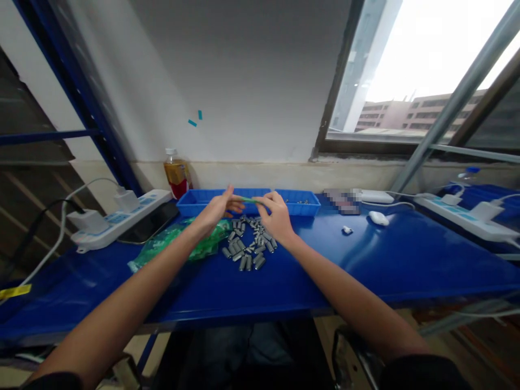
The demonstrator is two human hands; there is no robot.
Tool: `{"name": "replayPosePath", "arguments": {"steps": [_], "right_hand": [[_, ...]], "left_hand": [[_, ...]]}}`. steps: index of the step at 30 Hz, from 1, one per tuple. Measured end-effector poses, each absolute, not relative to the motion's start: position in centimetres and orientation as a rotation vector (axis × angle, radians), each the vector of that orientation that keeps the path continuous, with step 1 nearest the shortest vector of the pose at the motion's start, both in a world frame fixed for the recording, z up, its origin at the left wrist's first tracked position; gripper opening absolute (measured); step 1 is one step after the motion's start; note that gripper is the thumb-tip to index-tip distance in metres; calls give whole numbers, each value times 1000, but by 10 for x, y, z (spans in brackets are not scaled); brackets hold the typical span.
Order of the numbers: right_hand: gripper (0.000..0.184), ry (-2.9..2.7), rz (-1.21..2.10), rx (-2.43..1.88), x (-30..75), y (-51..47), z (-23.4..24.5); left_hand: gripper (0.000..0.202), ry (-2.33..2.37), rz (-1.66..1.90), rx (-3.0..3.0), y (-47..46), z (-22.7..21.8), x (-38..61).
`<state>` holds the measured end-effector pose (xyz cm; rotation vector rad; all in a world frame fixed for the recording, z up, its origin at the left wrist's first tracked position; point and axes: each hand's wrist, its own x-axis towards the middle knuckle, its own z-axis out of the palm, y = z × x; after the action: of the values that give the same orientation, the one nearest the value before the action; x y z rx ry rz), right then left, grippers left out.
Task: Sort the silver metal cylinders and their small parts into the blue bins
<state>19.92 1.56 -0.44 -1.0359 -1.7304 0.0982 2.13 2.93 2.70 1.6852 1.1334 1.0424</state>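
Observation:
My right hand (278,215) is closed in a pinch on a thin green strip-like piece (248,200), held above the pile of parts. At the other end of the piece is my left hand (219,208), its thumb raised and its fingers around that end; blur hides the exact grip. Below both hands, many small grey metal cylinders (238,246) lie loose on the blue table. Beside them, under my left forearm, lies a clear plastic bag (207,245) with green pieces in it. Just behind my hands stand a blue tray (195,202) and a second blue tray (303,208) with small bits inside.
A drink bottle (176,174) stands at the back left, near a power strip (122,216) and a dark phone (150,222). To the right lie a white earphone case (378,218), a small white item (347,230) and another power strip (459,216) with cables. The wall closes off the back.

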Motion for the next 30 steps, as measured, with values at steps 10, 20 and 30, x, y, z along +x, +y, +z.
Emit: {"name": "replayPosePath", "arguments": {"steps": [10, 20, 30], "right_hand": [[27, -1684, 398, -1103, 190, 10, 0], [24, -1565, 494, -1087, 188, 11, -8], [27, -1932, -55, -900, 195, 17, -15]], "left_hand": [[19, 1121, 1491, 2169, 29, 15, 26], [52, 1133, 1172, 1983, 22, 4, 29], [18, 1241, 1392, 1193, 45, 8, 5]]}}
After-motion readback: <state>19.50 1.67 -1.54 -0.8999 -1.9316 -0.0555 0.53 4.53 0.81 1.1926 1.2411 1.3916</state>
